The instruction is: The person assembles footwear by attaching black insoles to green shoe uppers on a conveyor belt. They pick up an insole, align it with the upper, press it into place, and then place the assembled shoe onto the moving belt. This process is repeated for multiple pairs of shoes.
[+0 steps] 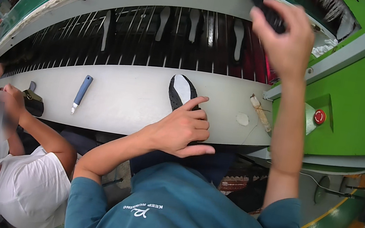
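Note:
My left hand (183, 130) rests over the heel end of a black shoe sole (174, 94) on the pale work ledge, thumb and index finger stretched apart. A white insert (184, 88) runs along the middle of that sole; its rear part is hidden beneath my hand. Raised at the upper right, my right hand (292, 38) grips a second dark sole (274, 18) between thumb and fingers. The far end of that sole leaves the picture at the top.
Beyond the ledge (122, 100), a conveyor (129, 29) of thin rods carries several soles. A blue-handled knife (82, 93) lies left, a wrapped stick (261, 113) right. The green machine housing (354, 117) has a red button (319, 116). A co-worker in white (32, 190) handles a dark piece.

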The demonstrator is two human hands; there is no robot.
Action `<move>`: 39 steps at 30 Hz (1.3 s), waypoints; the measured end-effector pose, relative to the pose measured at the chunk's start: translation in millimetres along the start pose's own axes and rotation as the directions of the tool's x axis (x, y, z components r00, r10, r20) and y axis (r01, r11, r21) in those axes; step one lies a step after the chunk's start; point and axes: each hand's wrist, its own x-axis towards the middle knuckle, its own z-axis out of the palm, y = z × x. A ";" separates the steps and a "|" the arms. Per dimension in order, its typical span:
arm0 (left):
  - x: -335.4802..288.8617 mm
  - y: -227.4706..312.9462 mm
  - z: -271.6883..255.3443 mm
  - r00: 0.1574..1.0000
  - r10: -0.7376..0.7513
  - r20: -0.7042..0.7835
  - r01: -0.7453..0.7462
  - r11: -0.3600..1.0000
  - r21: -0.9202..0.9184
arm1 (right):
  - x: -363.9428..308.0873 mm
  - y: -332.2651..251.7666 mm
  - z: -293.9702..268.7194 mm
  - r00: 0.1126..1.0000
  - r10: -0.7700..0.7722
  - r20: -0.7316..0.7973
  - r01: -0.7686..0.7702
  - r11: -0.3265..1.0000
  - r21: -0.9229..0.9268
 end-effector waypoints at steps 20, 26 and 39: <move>-87.3 -111.1 -18.4 0.179 -0.840 -0.513 0.636 0.496 -0.591 | -254.9 -109.6 -19.4 0.418 0.581 0.698 -0.861 0.008 0.509; -41.8 -63.7 -35.8 0.318 -0.719 -0.618 0.066 0.667 -0.742 | -235.2 -122.6 -13.8 0.432 0.624 0.652 -0.824 -0.020 0.566; -22.7 4.6 -42.1 0.544 -0.598 -0.588 0.059 0.727 -0.685 | -226.5 -144.9 -20.1 0.481 0.617 0.623 -0.789 -0.004 0.614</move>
